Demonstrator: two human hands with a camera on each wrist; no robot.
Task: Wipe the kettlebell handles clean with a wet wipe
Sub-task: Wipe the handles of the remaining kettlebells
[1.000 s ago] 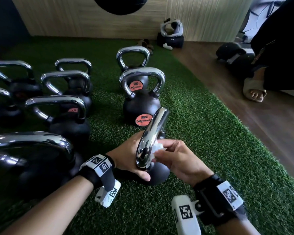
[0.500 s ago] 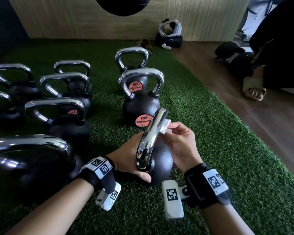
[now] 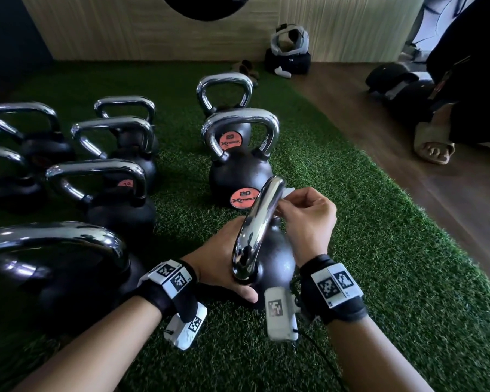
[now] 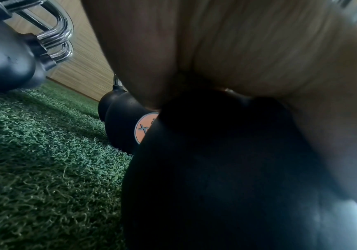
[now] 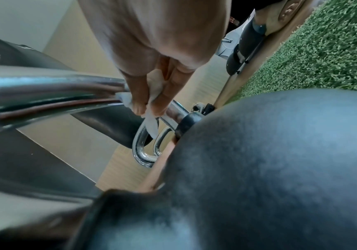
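A black kettlebell (image 3: 275, 258) with a chrome handle (image 3: 259, 219) stands on the green turf right in front of me. My left hand (image 3: 224, 258) lies against the left side of its ball, thumb under the handle's near end; its fingers are hidden behind the ball. My right hand (image 3: 306, 213) pinches a white wet wipe (image 3: 287, 192) against the far upper part of the handle. In the right wrist view the wet wipe (image 5: 151, 103) is pressed on the chrome handle (image 5: 55, 91) by thumb and fingers. The left wrist view shows only my palm on the dark kettlebell ball (image 4: 226, 177).
Several more chrome-handled kettlebells stand on the turf: two marked 20 (image 3: 238, 171) just beyond, others to the left (image 3: 108, 199). A wood floor (image 3: 408, 176) runs along the right, where another person's sandalled foot (image 3: 433, 148) rests. A bag (image 3: 289, 58) lies by the far wall.
My right hand has slid the wipe from the handle's lower middle up toward its far top bend. The left hand stays on the ball.
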